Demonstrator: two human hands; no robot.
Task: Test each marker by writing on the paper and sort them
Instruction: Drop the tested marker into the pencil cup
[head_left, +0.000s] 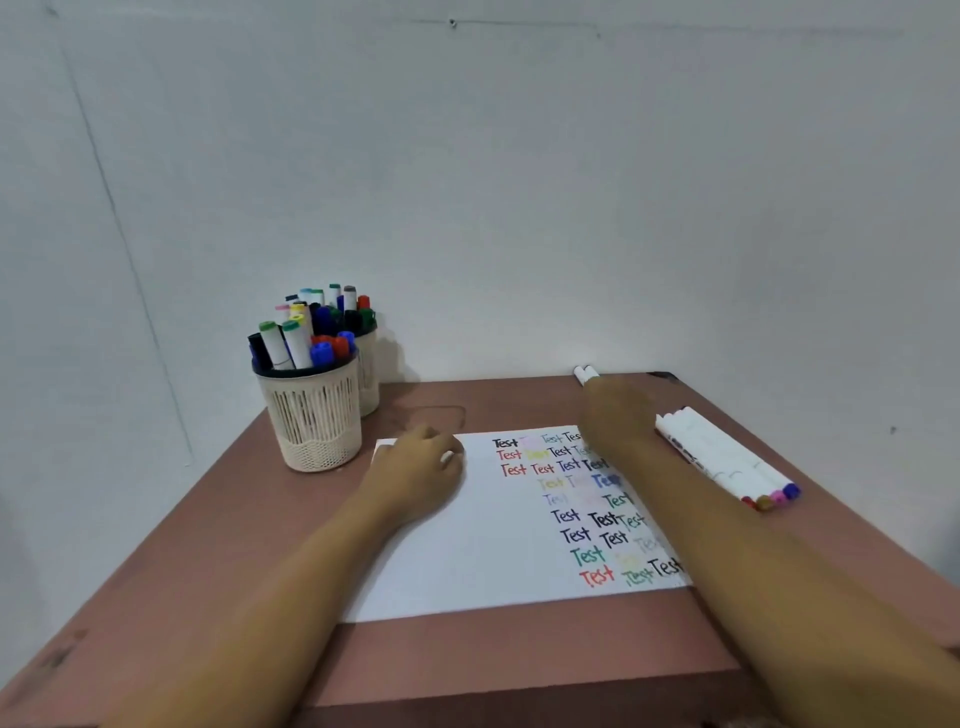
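Fingers (441, 442): left hand (415, 470) curled on paper (467, 561), right hand (615, 410) hidden, holds unclear | table (208, 545) | wall (519, 208)

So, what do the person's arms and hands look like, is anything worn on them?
The left arm and right arm are bare as far as the picture shows: no sleeve, glove, watch or bracelet. The left hand and right hand are too blurred to show any ring.
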